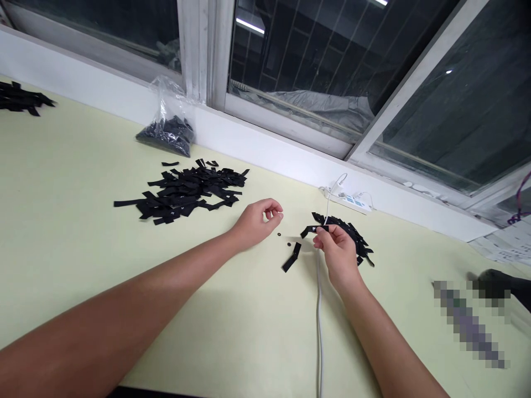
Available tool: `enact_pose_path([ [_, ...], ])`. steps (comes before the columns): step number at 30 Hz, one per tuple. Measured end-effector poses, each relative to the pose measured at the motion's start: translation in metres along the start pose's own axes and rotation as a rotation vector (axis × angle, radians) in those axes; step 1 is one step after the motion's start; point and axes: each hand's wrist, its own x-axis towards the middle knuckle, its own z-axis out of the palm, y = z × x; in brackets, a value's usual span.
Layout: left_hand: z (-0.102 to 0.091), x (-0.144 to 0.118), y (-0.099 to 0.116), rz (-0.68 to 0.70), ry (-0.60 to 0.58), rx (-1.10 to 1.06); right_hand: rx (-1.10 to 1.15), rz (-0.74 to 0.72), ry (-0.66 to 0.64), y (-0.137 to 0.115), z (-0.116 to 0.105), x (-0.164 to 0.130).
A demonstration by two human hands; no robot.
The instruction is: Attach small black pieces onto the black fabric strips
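Two bare hands work near the far edge of a pale yellow-green desk (83,232) that runs under a white sill and dark window glass (456,110). One big heap of flat black fabric strips (186,190) lies left of centre toward the far edge, with a clear plastic bag of black pieces (168,130) against the sill behind it, and another dark cluster (20,99) at the far left corner. Smooth, matte desk surface lies open along the near edge and between the heaps. Left hand (255,221) hovers just above the desk, thumb and forefinger pinched together on something too small to tell. Right hand (336,251) has its fingers clamped on one black strip (313,229), held just above a smaller black pile (352,237). Between the hands lie a loose strip (291,257) and a tiny dark ring (279,234). White cable (319,309) runs from the near edge to a power strip (350,200) by the sill.
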Motion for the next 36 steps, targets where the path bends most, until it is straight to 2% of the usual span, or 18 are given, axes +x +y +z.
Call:
enact_pose_path([
  [3,-0.001,-0.003,0.009,0.162,-0.044,0.11,0.025,0.022,0.017,0.001,0.001,0.001],
  [6,0.002,-0.008,0.017,0.295,-0.13,0.183,0.077,0.039,-0.041,0.002,0.005,-0.003],
  [11,0.009,-0.012,0.02,0.349,-0.186,0.246,0.164,0.052,-0.154,0.003,0.013,-0.012],
  [20,0.01,-0.013,0.021,0.3,-0.217,0.254,0.165,0.045,-0.188,0.001,0.017,-0.017],
  [25,0.011,-0.014,0.02,0.181,-0.219,0.202,0.13,0.034,-0.193,-0.001,0.017,-0.021],
  [30,0.013,-0.016,0.018,0.12,-0.228,0.189,0.043,-0.045,-0.19,-0.004,0.018,-0.025],
  [36,0.015,-0.017,0.019,0.006,-0.221,0.076,-0.068,-0.148,-0.203,0.0,0.02,-0.028],
])
